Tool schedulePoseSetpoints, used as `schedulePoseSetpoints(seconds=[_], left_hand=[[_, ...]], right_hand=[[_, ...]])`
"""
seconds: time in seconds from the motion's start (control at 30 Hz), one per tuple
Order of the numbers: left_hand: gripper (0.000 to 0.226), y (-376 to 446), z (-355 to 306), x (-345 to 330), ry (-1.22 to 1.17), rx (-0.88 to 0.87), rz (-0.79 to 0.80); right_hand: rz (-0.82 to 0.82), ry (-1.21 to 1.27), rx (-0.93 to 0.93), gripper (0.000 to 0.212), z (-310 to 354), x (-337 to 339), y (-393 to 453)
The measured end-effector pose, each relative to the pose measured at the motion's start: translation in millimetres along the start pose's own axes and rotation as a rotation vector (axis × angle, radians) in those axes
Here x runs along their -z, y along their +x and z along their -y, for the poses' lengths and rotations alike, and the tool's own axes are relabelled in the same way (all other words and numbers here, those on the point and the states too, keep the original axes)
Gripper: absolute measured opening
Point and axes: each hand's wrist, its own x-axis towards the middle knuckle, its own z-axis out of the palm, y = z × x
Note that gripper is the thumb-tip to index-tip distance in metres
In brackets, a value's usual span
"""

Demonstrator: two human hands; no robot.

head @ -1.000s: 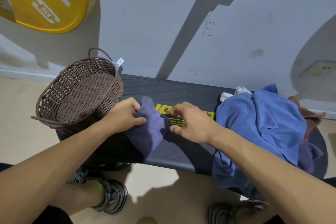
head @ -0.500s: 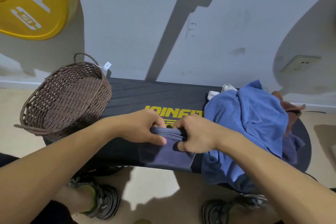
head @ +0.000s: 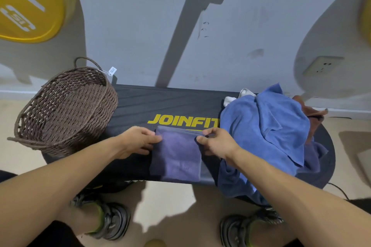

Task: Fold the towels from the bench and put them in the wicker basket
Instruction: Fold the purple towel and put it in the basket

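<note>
A small purple towel [head: 176,154] lies folded into a flat rectangle at the front middle of the black bench [head: 160,102]. My left hand [head: 136,141] pinches its upper left edge. My right hand [head: 215,143] pinches its upper right edge. The brown wicker basket [head: 64,108] stands empty on the bench's left end, just left of my left hand. A heap of unfolded towels covers the right end: a large blue towel [head: 267,126] on top, a white one [head: 232,98] and an orange-brown one [head: 313,114] partly hidden beneath.
The bench stands against a grey wall with a socket [head: 323,65]. A yellow weight plate [head: 28,2] hangs at upper left, another at the far right edge. My two shoes [head: 112,220] are on the beige floor below the bench.
The purple towel went from a bunched strip held between both hands to a flat folded rectangle on the bench. Both hands have spread apart to its two upper corners.
</note>
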Motion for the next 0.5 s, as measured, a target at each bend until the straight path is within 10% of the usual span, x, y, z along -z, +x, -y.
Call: schedulePoseSetpoints(seconds=[0.5], left_hand=[[0.037,2,19,-33,0.612,-0.291,-0.376]], right_hand=[[-0.293,-0.708,0.252,0.045,-28,-20,8]])
